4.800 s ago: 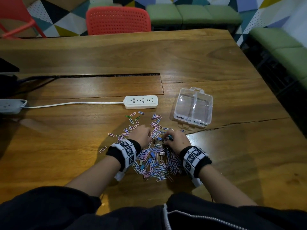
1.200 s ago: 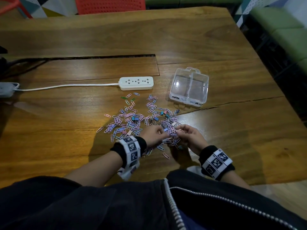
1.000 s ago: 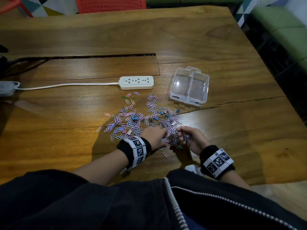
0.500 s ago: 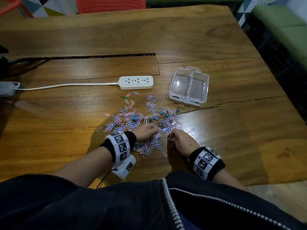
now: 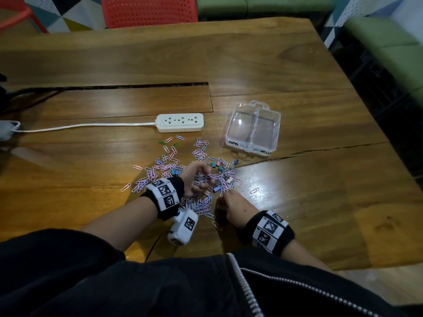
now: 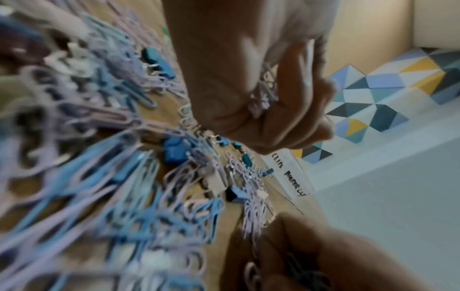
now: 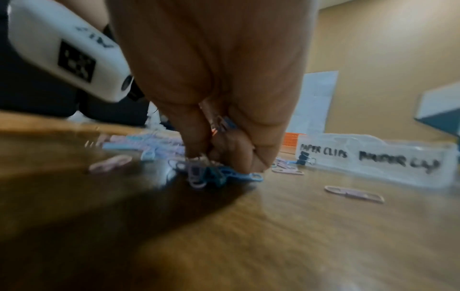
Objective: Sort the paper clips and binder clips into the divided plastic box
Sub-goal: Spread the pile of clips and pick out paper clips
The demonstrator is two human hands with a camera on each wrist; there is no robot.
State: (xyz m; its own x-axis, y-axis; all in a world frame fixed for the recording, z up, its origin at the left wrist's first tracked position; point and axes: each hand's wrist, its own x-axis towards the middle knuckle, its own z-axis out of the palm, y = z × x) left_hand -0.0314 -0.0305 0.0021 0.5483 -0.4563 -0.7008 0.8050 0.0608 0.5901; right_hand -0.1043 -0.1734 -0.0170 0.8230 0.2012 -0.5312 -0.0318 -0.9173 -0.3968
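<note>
A heap of pink, blue and lilac paper clips (image 5: 164,167) mixed with small blue binder clips (image 5: 175,172) lies on the wooden table (image 5: 297,202). My left hand (image 5: 201,179) is raised over the heap, fingers curled round a bunch of paper clips (image 6: 265,86). My right hand (image 5: 225,197) is down at the heap's right edge, pinching a tangle of clips (image 7: 211,173), with a blue binder clip (image 7: 227,124) tucked among its fingers. The clear divided box (image 5: 254,129), lettered PAPER CLIPS and BINDER CLIPS (image 7: 373,159), stands to the far right with both halves bare.
A white power strip (image 5: 179,122) with its cable lies just beyond the heap. A stray pink clip (image 5: 254,191) rests right of my hand. A slot and a crack run across the tabletop. A red chair (image 5: 148,10) stands at the far edge.
My left hand has lifted from the heap with a bunch of paper clips. The right hand has stayed low at the heap's right edge, gathering clips.
</note>
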